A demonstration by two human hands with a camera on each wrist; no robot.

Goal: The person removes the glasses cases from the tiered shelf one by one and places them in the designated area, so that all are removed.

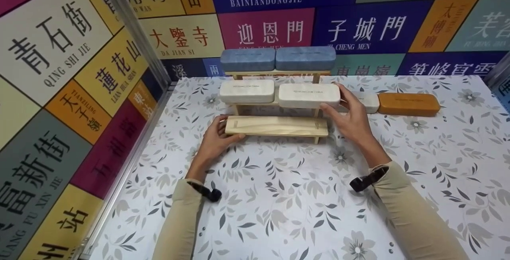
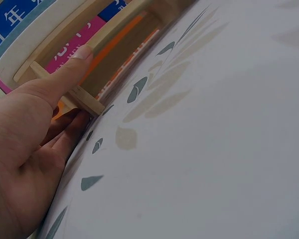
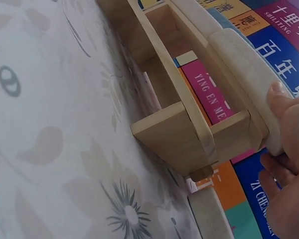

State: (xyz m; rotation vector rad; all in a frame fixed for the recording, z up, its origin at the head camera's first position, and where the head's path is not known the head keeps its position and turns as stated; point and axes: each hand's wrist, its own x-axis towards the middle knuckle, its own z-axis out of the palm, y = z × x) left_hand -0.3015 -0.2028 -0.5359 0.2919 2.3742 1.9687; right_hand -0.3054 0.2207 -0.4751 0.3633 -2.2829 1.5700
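A stepped wooden rack [image 1: 277, 126] stands on the table, its lowest step bare. My left hand [image 1: 217, 136] grips that step's left end, thumb on the front edge. In the left wrist view the thumb lies on the wood and other fingers reach behind the end. My right hand [image 1: 350, 116] holds the right end of a white oblong case [image 1: 308, 94], like a glasses case with small print, on the middle step. Another white case [image 1: 247, 91] sits to its left. Two blue cases, one left [image 1: 248, 59] and one right [image 1: 305, 58], stand on the top step.
Right of the rack, an orange-brown case [image 1: 408, 104] lies on the table against a third white case [image 1: 370, 102], partly hidden behind my right hand. A flower-patterned cover [image 1: 279, 196] spreads over the table. Walls with colourful lettered panels [image 1: 267, 27] rise behind and at left.
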